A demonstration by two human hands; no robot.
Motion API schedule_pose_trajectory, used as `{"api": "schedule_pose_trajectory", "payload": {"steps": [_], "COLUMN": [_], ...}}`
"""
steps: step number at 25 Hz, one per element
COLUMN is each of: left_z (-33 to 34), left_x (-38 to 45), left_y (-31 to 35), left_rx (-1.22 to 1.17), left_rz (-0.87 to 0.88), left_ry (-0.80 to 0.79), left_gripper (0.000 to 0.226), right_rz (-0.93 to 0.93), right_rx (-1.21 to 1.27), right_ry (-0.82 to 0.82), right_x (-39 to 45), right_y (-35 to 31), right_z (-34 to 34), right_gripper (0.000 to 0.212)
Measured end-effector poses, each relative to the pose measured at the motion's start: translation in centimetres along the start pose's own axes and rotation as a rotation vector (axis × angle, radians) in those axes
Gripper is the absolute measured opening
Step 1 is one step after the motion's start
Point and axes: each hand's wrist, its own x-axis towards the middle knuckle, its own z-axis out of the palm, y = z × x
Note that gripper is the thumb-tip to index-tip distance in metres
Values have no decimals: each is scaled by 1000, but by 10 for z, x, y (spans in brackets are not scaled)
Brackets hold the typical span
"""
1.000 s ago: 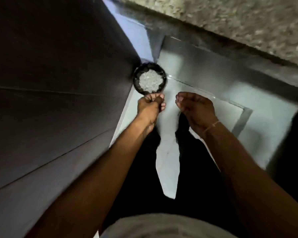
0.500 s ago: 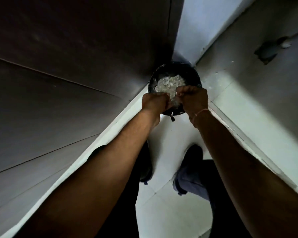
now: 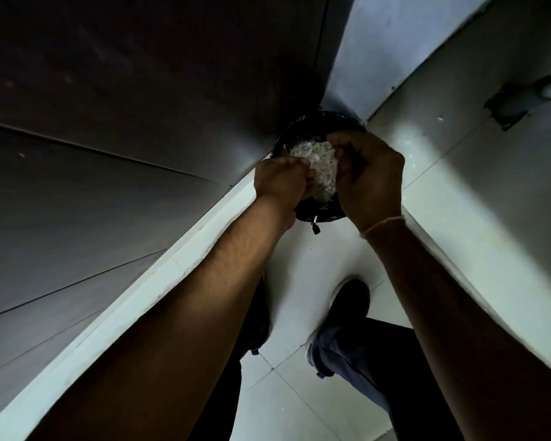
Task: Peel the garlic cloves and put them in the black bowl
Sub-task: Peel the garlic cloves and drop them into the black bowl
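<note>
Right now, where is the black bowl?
In the head view the black bowl sits on the pale floor in the corner by the dark cabinet, just above centre, under the left hand and right hand.

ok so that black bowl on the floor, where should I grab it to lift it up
Take the black bowl by its rim, one hand on each side, coming down from above. It sits on the floor against the dark cabinet, so its far-left edge looks cramped, while the near rim seems free. The white pile inside is heaped, so keep it level.
</note>
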Motion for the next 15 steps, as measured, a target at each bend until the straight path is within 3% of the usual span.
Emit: {"api": "schedule_pose_trajectory", "payload": {"steps": [3, 6, 9, 12, 15], "left_z": [-2, -4, -3, -6, -6], "left_x": [-2, -4, -5, -5, -2], "left_y": [7, 8, 6, 5, 6], "left_rx": [-70, -79, -47, -56, 8], "left_rz": [-35, -7, 6, 26, 67], "left_ry": [-82, -103, -96, -114, -89], "left_gripper": [22, 20, 19, 16, 20], "right_rz": [-114, -134, -174, -167, -175], "right_rx": [-81, -213, -176, -226, -131], "right_ry": [-178, -42, -110, -9, -113], "right_x": [-8, -7, -2, -6, -1], "right_y": [5, 6, 2, -2, -4], "right_z": [5, 0, 2, 3, 7], "right_gripper": [29, 29, 28, 23, 27]}}
